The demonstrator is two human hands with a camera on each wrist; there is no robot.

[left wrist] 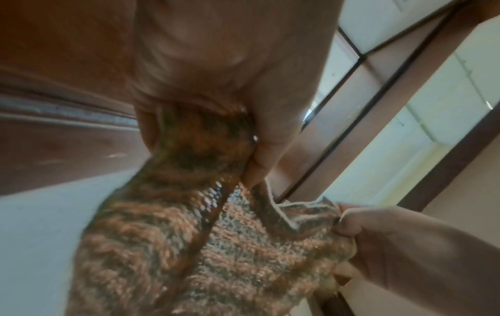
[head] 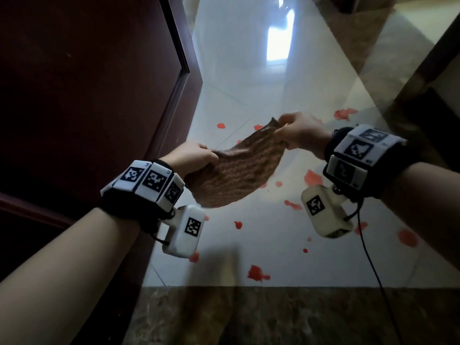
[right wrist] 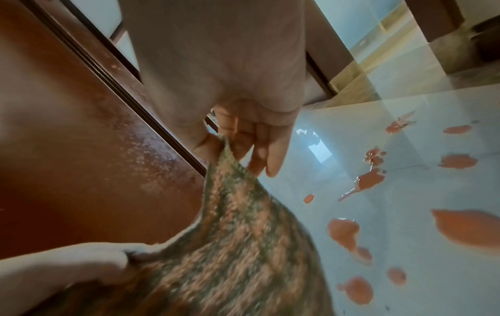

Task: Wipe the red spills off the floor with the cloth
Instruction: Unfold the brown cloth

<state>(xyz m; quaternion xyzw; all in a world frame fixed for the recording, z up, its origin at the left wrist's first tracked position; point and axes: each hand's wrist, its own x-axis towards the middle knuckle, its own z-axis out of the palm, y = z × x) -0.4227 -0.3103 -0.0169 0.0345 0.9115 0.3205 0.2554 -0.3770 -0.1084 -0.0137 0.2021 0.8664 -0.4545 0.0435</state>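
Observation:
A brown striped fuzzy cloth [head: 236, 170] hangs stretched in the air between both hands, above the white tiled floor [head: 249, 83]. My left hand [head: 196, 155] pinches its near left edge; in the left wrist view the cloth [left wrist: 189, 235] runs out from under my left hand [left wrist: 243, 139]. My right hand [head: 296, 133] pinches the far right corner between thumb and fingers [right wrist: 259, 149], with the cloth [right wrist: 243, 235] sagging below. Red spills [head: 256, 272] dot the floor under and around the cloth, with larger blotches at the right [head: 408, 237] [right wrist: 343, 233].
A dark red-brown door [head: 87, 95] stands close on the left, its edge near my left hand. A brown marble threshold strip [head: 273, 317] runs along the near edge of the floor. Dark furniture [head: 428, 115] stands at the right. A black cable [head: 373, 270] hangs from the right wrist camera.

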